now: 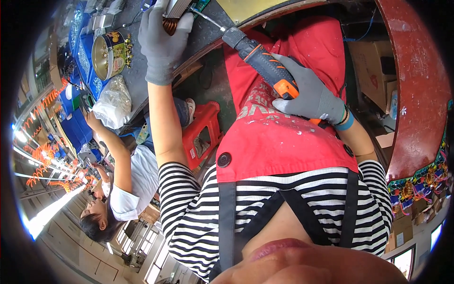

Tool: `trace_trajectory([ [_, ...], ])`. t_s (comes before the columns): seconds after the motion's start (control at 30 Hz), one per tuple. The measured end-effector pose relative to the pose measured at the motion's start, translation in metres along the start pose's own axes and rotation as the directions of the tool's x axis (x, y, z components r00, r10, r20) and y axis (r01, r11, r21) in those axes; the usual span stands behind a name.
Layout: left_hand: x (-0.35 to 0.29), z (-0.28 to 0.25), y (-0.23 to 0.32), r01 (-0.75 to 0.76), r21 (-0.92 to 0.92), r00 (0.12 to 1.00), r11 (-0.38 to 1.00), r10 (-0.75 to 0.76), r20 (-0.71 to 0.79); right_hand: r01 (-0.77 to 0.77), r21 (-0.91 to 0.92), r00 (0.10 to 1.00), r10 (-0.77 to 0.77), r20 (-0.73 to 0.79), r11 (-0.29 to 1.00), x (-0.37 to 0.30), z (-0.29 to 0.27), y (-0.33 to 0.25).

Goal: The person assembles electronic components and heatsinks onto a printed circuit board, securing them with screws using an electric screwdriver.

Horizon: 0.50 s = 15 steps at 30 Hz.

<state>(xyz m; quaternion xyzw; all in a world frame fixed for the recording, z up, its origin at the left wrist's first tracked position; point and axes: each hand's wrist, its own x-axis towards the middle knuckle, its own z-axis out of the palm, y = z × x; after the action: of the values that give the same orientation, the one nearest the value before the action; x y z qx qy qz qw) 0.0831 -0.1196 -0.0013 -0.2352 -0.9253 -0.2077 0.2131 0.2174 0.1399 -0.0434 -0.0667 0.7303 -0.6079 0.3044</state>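
left hand (pixel 163 45), grey knit glove, is pressed down on a copper-wound coil part (pixel 171 23) at the bench edge, fingers closed over it and over the pale ribbed piece above. right hand (pixel 309 94), same grey glove, is wrapped tight round the grip of a powered screwdriver (pixel 265 61); the tool's slim metal bit (pixel 208 20) slants up and left toward the coil part, its tip close beside the left hand. whether the tip is seated on a screw cannot be told.

step in hand, as judged: fastening on the coil part, one hand steadying, the other driving. the next move would call for the bit held in line with the fastener and the part kept from turning.

materials: screwdriver body is dark rubbery plastic with orange bands; coil is glossy reddish copper wire, tightly wound. dark worktop (pixel 137 75), matte and scuffed. a round gold tin (pixel 108 54) lies on its side, just beside small brass bits. crinkled clear bag (pixel 113 102) near the bench edge. red apron (pixel 279 137), paint-flecked, over a striped shirt. red plastic stool (pixel 201 132) below. another person sits further left at the same bench.
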Motion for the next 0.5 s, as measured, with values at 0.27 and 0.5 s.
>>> trace_trajectory([
  [0.27, -0.015, 0.014, -0.040, -0.075, 0.118, 0.994, 0.990, 0.084, -0.073, -0.062, -0.138, 0.998, 0.059, -0.021, 0.989, -0.001, 0.005, -0.013],
  [0.5, -0.011, 0.016, -0.038, -0.068, 0.130, 0.994, 0.989, 0.079, -0.079, -0.032, -0.010, 0.999, 0.032, -0.014, 0.999, 0.000, 0.001, -0.011],
])
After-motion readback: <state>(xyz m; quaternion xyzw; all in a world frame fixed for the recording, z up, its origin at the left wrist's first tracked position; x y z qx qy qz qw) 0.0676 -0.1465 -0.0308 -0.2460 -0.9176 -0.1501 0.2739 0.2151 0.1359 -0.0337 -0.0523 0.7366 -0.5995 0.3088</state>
